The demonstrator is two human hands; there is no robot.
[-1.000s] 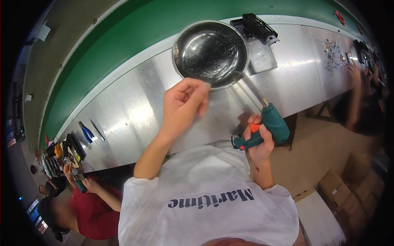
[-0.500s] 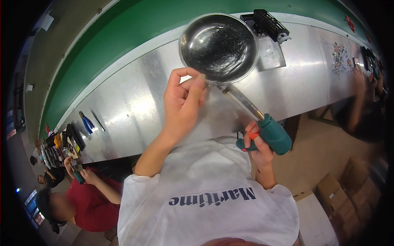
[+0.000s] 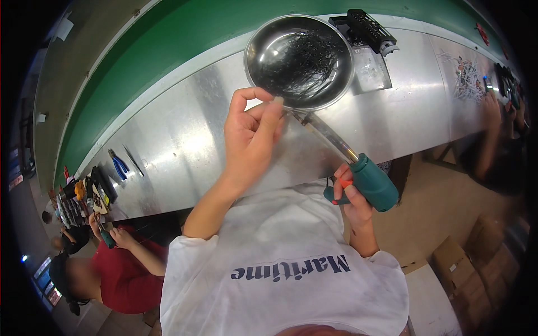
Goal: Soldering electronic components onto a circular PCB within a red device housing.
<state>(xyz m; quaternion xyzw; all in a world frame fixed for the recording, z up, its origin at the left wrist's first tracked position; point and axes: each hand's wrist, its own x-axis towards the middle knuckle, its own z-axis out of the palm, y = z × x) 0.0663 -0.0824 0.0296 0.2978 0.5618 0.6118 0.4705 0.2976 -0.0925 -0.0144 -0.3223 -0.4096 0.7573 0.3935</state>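
My right hand (image 3: 356, 203) grips a green heat gun (image 3: 376, 182) by its handle, fingers wrapped round it near an orange-red part. Its metal barrel slants up and left over the bench, ending close to my left fingertips. My left hand (image 3: 249, 137) is closed in a pinch, thumb against index finger, just below the near rim of a steel bowl (image 3: 258, 84). What it pinches is too small to make out. Many thin black strands (image 3: 311, 59) lie heaped inside the bowl.
The metal bench (image 3: 185, 168) has a green panel (image 3: 185, 33) behind it. A black perforated holder (image 3: 370, 31) stands right of the bowl. Blue-handled pliers (image 3: 119, 166) and tweezers (image 3: 133, 161) lie left. Pale wires (image 3: 466, 78) lie far right. Co-workers sit on both sides; cardboard boxes (image 3: 454, 266) stand behind right.
My hands and the heat gun keep nearly the same pose. The view has shifted slightly, and the left co-worker's hands have moved a little.
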